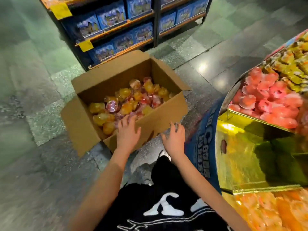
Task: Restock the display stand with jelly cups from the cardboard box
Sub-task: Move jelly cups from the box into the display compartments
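An open cardboard box [163, 112] stands on the floor, its bottom covered with yellow, orange and pink jelly cups [126, 100]. My left hand [128, 132] reaches over the box's near wall, fingers spread, fingertips at the nearest cups, holding nothing. My right hand [175, 137] hovers just outside the near wall with fingers loosely spread and empty. The round display stand [233, 117] rises at the right; its mirrored gold compartments hold pink jelly cups [270, 100] and orange jelly cups [273, 212].
A shelf unit [155, 22] with blue boxed goods and yellow price tags stands behind the box. Grey tiled floor [33, 97] spreads to the left. My dark-clothed legs and a white shoe [165, 154] are between box and stand.
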The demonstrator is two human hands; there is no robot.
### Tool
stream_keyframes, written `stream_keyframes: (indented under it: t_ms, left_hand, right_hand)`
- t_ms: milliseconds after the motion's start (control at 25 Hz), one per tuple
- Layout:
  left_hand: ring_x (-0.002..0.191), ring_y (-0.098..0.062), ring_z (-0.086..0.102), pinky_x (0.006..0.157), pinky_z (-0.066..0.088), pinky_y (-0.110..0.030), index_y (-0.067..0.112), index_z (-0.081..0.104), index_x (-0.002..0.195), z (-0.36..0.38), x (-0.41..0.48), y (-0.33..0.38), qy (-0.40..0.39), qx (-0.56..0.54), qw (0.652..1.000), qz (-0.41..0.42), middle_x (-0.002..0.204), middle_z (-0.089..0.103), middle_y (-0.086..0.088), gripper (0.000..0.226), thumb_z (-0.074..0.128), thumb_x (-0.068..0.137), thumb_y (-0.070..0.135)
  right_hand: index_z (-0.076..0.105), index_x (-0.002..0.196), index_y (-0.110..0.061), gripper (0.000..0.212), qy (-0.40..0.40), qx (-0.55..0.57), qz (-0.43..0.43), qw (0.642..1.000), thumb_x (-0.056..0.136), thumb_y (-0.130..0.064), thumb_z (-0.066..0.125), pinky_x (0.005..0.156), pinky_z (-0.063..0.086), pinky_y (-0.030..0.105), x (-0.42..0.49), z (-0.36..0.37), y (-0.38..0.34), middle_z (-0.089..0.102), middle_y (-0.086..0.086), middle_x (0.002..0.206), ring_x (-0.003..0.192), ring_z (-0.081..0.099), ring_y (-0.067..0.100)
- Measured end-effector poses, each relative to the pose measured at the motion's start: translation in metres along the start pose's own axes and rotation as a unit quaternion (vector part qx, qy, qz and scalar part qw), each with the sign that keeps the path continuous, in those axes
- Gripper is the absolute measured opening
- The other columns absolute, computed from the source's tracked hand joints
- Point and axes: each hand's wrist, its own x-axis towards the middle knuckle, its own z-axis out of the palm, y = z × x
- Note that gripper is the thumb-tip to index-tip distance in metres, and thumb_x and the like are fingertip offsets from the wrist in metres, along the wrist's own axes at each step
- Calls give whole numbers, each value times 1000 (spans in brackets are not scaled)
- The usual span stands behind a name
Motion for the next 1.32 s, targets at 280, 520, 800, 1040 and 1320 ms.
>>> stream_keyframes:
  t_ms: [280,520,800,1040,1320]
  left_hand:
    - [137,-34,29,114,26,-45,24,38,147,4,74,-48,-3,-93,986,-141,150,35,-9,54,56,96,35]
    - [136,-37,34,113,24,-40,17,39,147,14,105,-72,-4,-195,925,-325,147,39,-15,56,58,96,29]
    - [136,-34,40,113,30,-40,16,29,152,26,105,-103,-18,-266,851,-452,153,28,-15,64,59,96,24]
    - [139,-32,37,111,32,-42,25,18,154,47,125,-139,-67,-265,843,-464,161,12,-9,67,55,99,26]
    - [149,-20,12,115,15,-29,19,6,157,70,143,-168,-78,-334,815,-468,163,3,-7,71,49,102,30]
  right_hand:
    - [28,151,-11,62,-96,-15,-74,993,98,-32,53,117,17,43,121,11,-60,21,23,155,145,14,36]
    - [32,149,-15,62,-236,-71,-109,963,96,-36,56,115,23,43,216,27,-81,28,20,152,142,22,36]
    - [32,150,-28,60,-425,-74,-170,886,97,-35,57,117,30,41,244,96,-131,24,5,157,142,31,25]
    - [32,150,-28,59,-526,-101,-205,819,96,-34,57,110,39,41,251,179,-157,28,6,157,135,43,28]
    - [17,152,-41,67,-604,-14,-121,788,99,-24,55,114,27,34,236,224,-133,33,2,157,140,37,23]
